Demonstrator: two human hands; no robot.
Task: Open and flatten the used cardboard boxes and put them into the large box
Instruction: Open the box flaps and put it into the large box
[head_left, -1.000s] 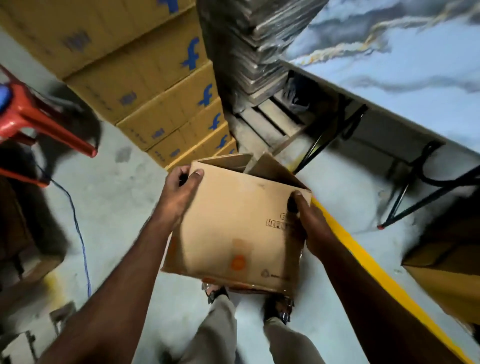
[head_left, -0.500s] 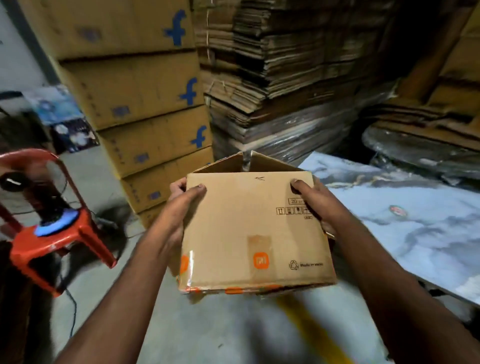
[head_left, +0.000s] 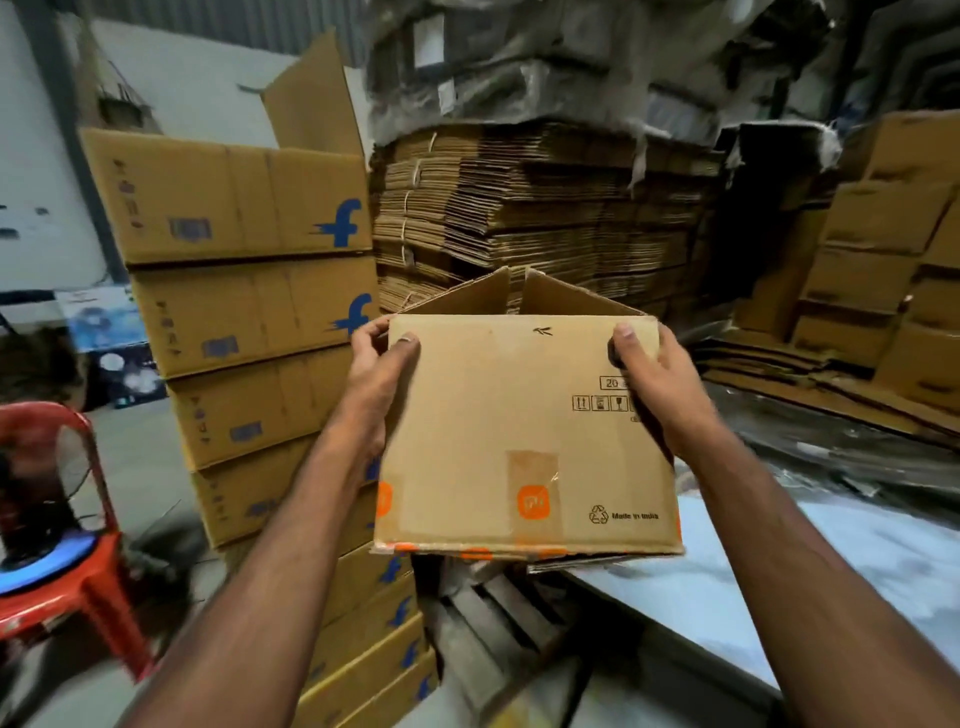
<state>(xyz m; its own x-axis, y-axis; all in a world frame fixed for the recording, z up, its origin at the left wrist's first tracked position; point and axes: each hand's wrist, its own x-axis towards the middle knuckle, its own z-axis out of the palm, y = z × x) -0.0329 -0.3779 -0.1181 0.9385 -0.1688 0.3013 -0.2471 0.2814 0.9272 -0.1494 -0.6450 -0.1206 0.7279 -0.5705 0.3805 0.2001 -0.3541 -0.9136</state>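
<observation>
Now, from the left: a red stool (head_left: 78, 571), then a stack (head_left: 260, 332) of boxes. Left hand (head_left: 376, 364) and right hand (head_left: 654, 374) each curl around a top corner of the box (head_left: 519, 431), holding it up above the table (head_left: 857, 582).

Both hands (head_left: 376, 364) (head_left: 657, 374) grip the cardboard box (head_left: 519, 431).

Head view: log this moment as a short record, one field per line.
held item: small cardboard box, not yet flattened
left hand: grips the box's upper left corner
right hand: grips the upper right corner
top flaps: raised
left of box: stack of boxes with blue logos
behind: bundles of flattened cardboard
lower left: red stool
</observation>
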